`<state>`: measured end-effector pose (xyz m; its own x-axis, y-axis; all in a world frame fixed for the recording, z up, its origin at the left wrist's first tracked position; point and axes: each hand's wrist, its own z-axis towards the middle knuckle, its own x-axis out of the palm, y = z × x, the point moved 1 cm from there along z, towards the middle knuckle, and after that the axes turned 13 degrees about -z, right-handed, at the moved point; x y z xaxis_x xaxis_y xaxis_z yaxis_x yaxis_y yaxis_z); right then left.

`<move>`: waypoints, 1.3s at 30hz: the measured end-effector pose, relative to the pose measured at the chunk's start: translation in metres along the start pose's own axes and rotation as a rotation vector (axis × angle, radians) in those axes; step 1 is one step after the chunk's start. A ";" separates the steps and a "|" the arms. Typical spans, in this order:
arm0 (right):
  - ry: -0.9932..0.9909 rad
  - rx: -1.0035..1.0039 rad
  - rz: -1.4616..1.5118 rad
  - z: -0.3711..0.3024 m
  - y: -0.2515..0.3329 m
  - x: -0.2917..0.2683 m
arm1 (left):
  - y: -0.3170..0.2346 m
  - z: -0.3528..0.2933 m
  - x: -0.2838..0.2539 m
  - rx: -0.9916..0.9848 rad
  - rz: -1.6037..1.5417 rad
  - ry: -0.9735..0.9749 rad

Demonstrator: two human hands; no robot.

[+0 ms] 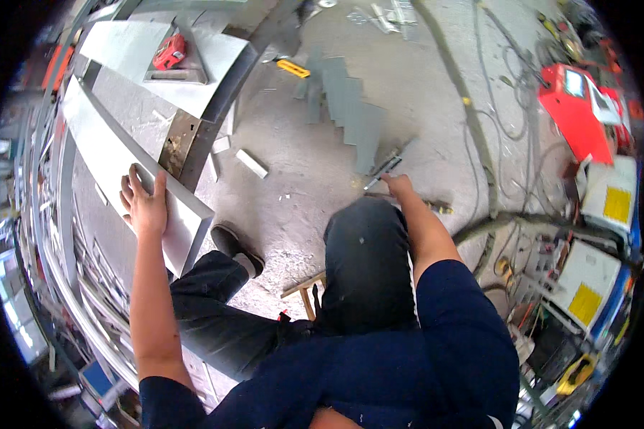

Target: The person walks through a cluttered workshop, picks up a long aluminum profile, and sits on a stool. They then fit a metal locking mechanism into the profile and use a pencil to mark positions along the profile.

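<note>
My left hand (pixel 147 207) lies with fingers spread on a long pale metal panel (pixel 114 146) with folded edges, at my left. Beyond my knee my right hand (pixel 399 186) reaches down to the floor, its fingers closed on a slim dark pen-like tool (pixel 383 174) with a light end; its exact kind is too small to tell. Close by lie grey flat strips (pixel 350 107), overlapping in a stepped row. A second pale panel (pixel 122 43) bears a red tool (pixel 169 52) and a triangular metal piece (pixel 186 74).
A yellow-handled cutter (pixel 293 68) lies on the floor near the strips. Small white offcuts (pixel 252 164) are scattered beside the panels. Cables and a hose (pixel 447 57) run along the right, by a red machine (pixel 576 111) and white boxes (pixel 585 286). Metal bars crowd the left.
</note>
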<state>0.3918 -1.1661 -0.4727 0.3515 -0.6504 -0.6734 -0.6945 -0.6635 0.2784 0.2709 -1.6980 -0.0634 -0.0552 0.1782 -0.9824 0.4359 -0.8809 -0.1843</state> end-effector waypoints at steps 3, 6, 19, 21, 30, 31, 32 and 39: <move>-0.061 0.098 0.256 0.056 0.002 0.039 | 0.006 0.004 0.002 0.043 -0.007 -0.016; -0.224 0.171 0.250 0.101 -0.018 0.069 | -0.004 0.016 0.006 0.128 -0.061 -0.023; 0.243 -0.319 0.587 -0.004 -0.030 -0.047 | -0.015 -0.011 -0.018 -0.030 -0.028 0.005; 0.199 -0.385 0.833 -0.003 -0.031 -0.081 | -0.021 -0.011 -0.024 -0.014 -0.067 0.011; -0.138 -0.367 1.371 -0.181 0.143 -0.308 | -0.001 -0.028 -0.023 0.086 -0.257 -0.080; -0.101 -0.422 1.338 -0.207 0.158 -0.311 | 0.006 -0.032 -0.021 0.115 -0.302 -0.111; -0.066 -0.475 1.303 -0.240 0.176 -0.305 | 0.009 -0.045 -0.024 0.104 -0.341 -0.110; 0.295 -0.625 0.892 -0.380 0.254 -0.198 | 0.071 -0.119 0.003 0.011 -0.680 -0.324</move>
<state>0.3848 -1.3464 -0.0089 0.0790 -0.9916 0.1024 -0.3643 0.0669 0.9289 0.4087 -1.7080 -0.0765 -0.5716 0.5477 -0.6110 0.2028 -0.6272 -0.7520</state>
